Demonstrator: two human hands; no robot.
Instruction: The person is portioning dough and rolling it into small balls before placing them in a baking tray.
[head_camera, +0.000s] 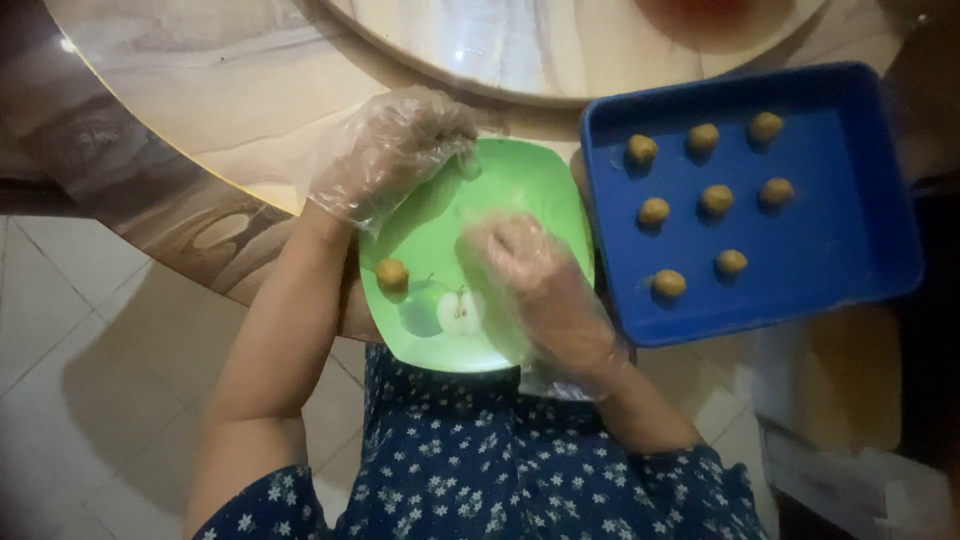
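Note:
Both of my hands wear thin clear plastic gloves. My left hand (395, 150) grips the far left rim of a green square plate (520, 185) with an apple picture. A single small tan dough ball (392, 272) lies on the plate's left side. My right hand (535, 285) hovers palm-down over the plate's middle and right, blurred; I cannot tell whether it holds anything. Right of the plate sits a blue rectangular tray (850, 240) with several dough balls (716, 199) spaced in rows.
The plate and tray rest on a round marbled table (230, 100) with a raised turntable (520, 50) at its centre. A tiled floor (80, 380) lies below left. White boxes (860, 480) stand at lower right. My blue flowered dress fills the bottom.

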